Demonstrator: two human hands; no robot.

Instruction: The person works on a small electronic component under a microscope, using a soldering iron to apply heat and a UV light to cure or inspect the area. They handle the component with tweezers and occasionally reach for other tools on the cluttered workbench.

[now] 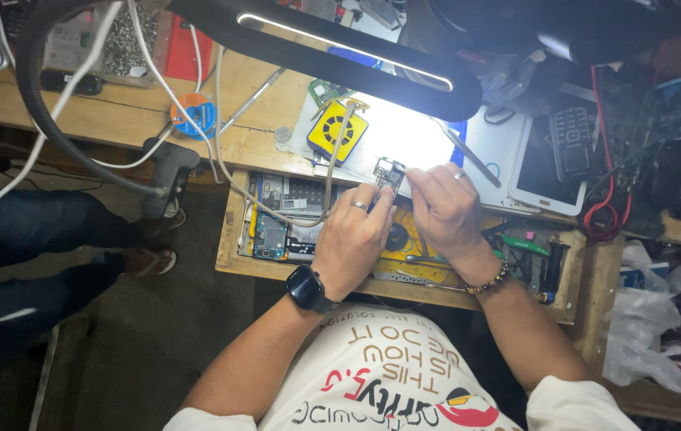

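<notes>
Head view shows one wooden workbench [117, 120] under one long black lamp [340, 48], with one open drawer [233, 231] of phone parts below it. Both hands meet over the lit white mat [412, 132]: the left hand [352, 239] and the right hand [448, 211] together pinch one small circuit board [389, 172] by its edges, held upright just above the drawer. It looks like an inspection step; any further handling would call for a steady, light hold. One yellow square fan [338, 132], one white tablet [544, 172] and one keypad phone [570, 142] lie nearby.
</notes>
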